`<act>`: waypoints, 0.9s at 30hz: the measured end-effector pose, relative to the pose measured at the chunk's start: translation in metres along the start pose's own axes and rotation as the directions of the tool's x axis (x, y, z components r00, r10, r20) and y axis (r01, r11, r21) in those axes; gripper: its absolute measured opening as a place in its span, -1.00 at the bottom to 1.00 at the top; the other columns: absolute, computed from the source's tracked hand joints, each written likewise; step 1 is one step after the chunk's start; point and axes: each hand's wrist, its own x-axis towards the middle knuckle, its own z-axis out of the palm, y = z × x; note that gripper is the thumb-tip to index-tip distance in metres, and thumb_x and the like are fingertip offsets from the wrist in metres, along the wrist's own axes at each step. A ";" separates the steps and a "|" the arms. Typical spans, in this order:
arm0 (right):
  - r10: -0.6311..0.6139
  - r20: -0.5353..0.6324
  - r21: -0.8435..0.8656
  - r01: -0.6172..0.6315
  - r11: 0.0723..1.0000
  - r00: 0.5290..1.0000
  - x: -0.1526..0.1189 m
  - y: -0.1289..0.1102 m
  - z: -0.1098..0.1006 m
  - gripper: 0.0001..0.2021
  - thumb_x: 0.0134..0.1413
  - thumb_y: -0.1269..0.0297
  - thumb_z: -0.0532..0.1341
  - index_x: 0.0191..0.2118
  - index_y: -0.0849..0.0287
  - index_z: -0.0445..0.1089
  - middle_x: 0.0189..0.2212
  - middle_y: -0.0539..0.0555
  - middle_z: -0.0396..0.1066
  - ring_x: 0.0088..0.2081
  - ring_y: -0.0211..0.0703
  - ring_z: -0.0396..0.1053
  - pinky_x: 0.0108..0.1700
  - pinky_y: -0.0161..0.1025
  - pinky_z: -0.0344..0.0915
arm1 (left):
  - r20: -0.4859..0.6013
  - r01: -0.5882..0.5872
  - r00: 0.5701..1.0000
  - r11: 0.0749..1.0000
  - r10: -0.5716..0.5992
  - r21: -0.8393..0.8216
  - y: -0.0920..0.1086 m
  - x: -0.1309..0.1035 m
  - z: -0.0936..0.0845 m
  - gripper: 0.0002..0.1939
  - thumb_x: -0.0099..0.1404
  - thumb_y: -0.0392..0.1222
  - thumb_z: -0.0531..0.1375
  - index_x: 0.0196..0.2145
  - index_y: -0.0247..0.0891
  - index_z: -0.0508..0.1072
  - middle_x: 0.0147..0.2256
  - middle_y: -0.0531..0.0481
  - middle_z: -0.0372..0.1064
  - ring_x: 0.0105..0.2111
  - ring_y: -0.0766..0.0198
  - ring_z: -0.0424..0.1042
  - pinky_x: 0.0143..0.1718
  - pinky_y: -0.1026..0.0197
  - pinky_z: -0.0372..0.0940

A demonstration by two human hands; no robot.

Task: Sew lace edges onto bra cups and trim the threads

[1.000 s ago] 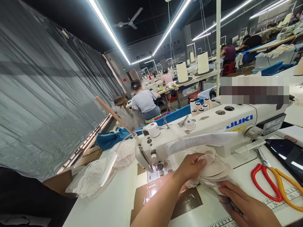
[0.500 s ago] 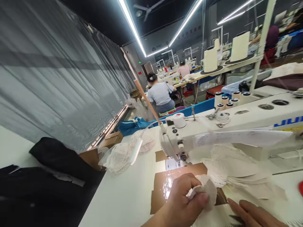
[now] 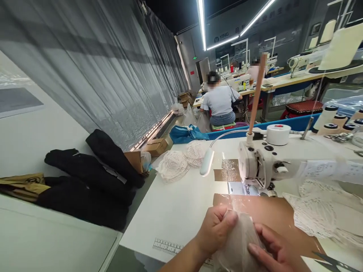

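A thin off-white fabric piece hangs between my two hands, in front of the sewing machine. My left hand pinches its upper left corner between thumb and fingers. On the right edge of the same piece, the thumb and fingers of my right hand are closed. Beneath the fabric lies a brown sheet on the white table. The sewing machine head stands just beyond, with its needle area lit.
White lacy pieces lie at the right, and a lacy bundle at the left. Dark scissors rest at the lower right. A small lamp hangs over the table. A seated person works farther back.
The view has turned left. My right hand has come up from the table onto the fabric, which is now raised and spread between both hands. Scissors and a printed ruler now show.
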 end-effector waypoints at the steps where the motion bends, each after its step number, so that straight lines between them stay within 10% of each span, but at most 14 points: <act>1: 0.033 0.032 0.084 -0.036 0.996 0.999 0.011 -0.010 0.012 -0.63 0.20 -0.08 0.12 -0.17 0.11 0.45 -0.37 0.05 0.50 -0.34 -0.07 0.47 -0.29 -0.23 0.44 | -0.068 -0.017 0.998 0.999 0.019 0.030 0.000 -0.003 -0.007 -0.43 0.25 0.30 0.16 -0.55 -0.27 0.16 -0.57 0.13 0.01 -0.57 0.44 -0.04 -0.56 0.34 -0.07; 6: 0.098 0.101 0.164 -0.114 0.980 0.990 0.048 -0.033 0.047 -0.56 0.23 -0.12 0.06 -0.40 0.16 0.38 -0.51 -0.01 0.37 -0.45 -0.18 0.37 -0.42 -0.30 0.35 | -0.357 -0.082 0.919 0.965 0.170 0.249 0.005 -0.025 -0.057 -0.44 0.34 0.28 0.04 -0.55 -0.23 0.06 -0.55 0.12 -0.06 -0.52 0.39 0.00 -0.50 0.32 0.00; 10: -0.200 0.143 -0.150 0.221 0.964 0.969 0.068 -0.047 0.065 -0.65 0.33 0.11 -0.01 -0.41 0.14 0.33 -0.55 -0.02 0.37 -0.50 -0.23 0.36 -0.46 -0.33 0.32 | -0.398 -0.092 0.848 0.836 0.350 0.541 0.010 -0.042 -0.091 -0.48 0.45 0.15 -0.06 -0.56 -0.22 0.04 -0.58 0.13 -0.04 -0.55 0.38 0.04 -0.51 0.33 0.04; 14: -0.544 0.215 -0.395 0.581 0.711 0.811 0.079 -0.057 0.083 -0.80 0.25 0.37 0.02 -0.25 0.10 0.39 -0.23 0.12 0.51 -0.20 -0.07 0.45 -0.15 -0.12 0.42 | -0.350 -0.104 0.703 0.576 0.620 0.811 0.013 -0.052 -0.119 -0.53 0.48 0.02 -0.09 -0.55 -0.23 0.19 -0.58 0.08 0.12 -0.54 0.33 0.17 -0.47 0.29 0.12; 19: -0.606 0.381 -0.584 0.690 0.428 0.698 0.076 -0.053 0.098 -0.62 0.00 0.50 0.15 -0.03 0.11 0.40 0.08 0.30 0.39 0.03 0.17 0.39 -0.07 0.08 0.44 | -0.297 -0.130 0.629 0.473 0.719 0.871 0.019 -0.055 -0.138 -0.61 0.42 0.04 0.02 -0.43 -0.24 0.43 -0.52 -0.01 0.26 -0.46 0.23 0.24 -0.38 0.20 0.17; 24: -0.588 0.351 -0.603 0.656 0.454 0.729 0.069 -0.045 0.095 -0.72 0.05 0.49 0.12 -0.13 0.11 0.43 0.07 0.30 0.38 0.03 0.15 0.41 -0.09 0.03 0.47 | -0.322 -0.260 0.696 0.643 0.642 0.720 0.032 -0.042 -0.129 -0.59 0.47 -0.11 0.00 -0.52 -0.27 0.34 -0.49 0.02 0.21 -0.43 0.29 0.26 -0.38 0.26 0.20; 27: -0.576 0.259 -0.556 0.607 0.568 0.776 0.070 -0.046 0.085 -0.74 0.15 0.36 0.15 -0.04 0.07 0.40 0.07 0.24 0.38 0.02 0.05 0.43 -0.09 -0.10 0.48 | -0.395 -0.318 0.621 0.678 0.677 0.663 0.045 -0.033 -0.130 -0.59 0.46 -0.12 0.03 -0.55 -0.28 0.29 -0.50 0.05 0.16 -0.44 0.32 0.24 -0.37 0.28 0.20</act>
